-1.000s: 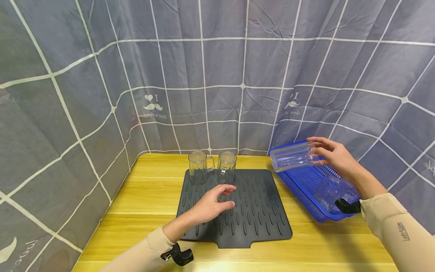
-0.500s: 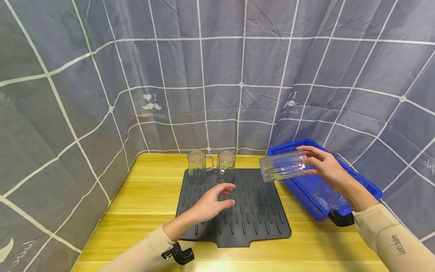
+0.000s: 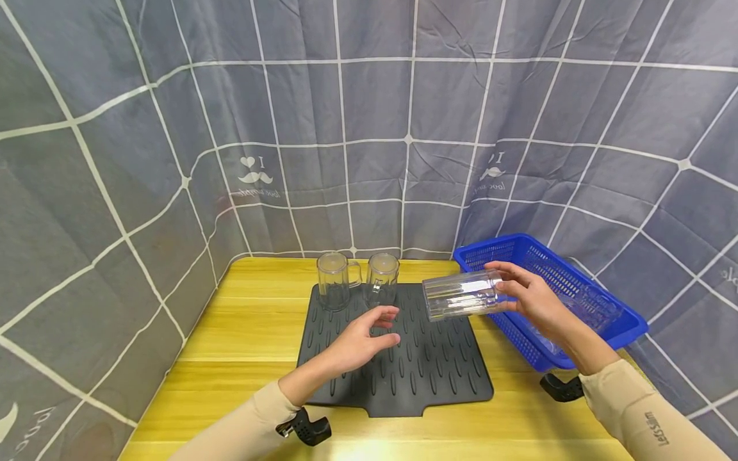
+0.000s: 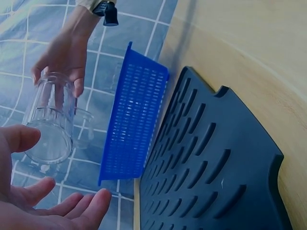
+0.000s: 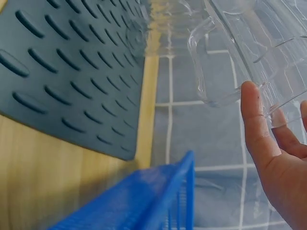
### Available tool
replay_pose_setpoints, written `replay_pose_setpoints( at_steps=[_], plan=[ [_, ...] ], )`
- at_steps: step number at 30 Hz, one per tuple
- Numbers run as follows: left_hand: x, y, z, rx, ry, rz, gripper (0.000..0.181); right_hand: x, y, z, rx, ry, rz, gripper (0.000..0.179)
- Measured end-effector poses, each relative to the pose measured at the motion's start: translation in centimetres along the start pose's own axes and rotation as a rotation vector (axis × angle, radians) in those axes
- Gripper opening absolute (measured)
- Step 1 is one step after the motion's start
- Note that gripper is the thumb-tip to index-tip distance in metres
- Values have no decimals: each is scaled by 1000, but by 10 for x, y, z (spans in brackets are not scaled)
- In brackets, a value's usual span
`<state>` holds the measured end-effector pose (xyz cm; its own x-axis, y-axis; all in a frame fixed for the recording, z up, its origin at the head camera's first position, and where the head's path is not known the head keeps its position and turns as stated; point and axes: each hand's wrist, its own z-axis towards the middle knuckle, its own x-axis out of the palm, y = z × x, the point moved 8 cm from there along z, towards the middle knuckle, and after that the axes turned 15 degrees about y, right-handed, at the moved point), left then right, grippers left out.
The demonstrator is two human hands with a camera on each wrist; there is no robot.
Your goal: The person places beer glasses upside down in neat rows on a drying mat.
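My right hand grips a clear glass mug by one end. The mug lies tilted almost on its side in the air, over the right part of the black ridged mat. Its handle shows in the right wrist view. My left hand hovers above the mat's middle with thumb and fingers apart and nothing between them. Two more clear mugs, a left one with its handle to the right and a right one, stand side by side at the mat's back left.
A blue perforated basket sits right of the mat, with clear glassware inside. The wooden table ends at a grey curtain with white lines, behind and at both sides.
My right hand has carried the mug left and lower, from above the basket to over the mat's right side. My left hand has stayed almost still.
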<state>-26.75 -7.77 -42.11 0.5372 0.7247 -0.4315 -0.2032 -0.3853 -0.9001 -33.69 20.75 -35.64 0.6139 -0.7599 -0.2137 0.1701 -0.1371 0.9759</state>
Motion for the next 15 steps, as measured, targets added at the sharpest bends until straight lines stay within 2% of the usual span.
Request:
replay_pose_setpoints(
  at_steps=[9,15],
  plan=[
    [2,1,4,-8,-12,-64,56,21,-18,5,33,15,31,35],
    [4,1,7,8,-13,-110,64,33,-30,8,54,15,48,38]
  ],
)
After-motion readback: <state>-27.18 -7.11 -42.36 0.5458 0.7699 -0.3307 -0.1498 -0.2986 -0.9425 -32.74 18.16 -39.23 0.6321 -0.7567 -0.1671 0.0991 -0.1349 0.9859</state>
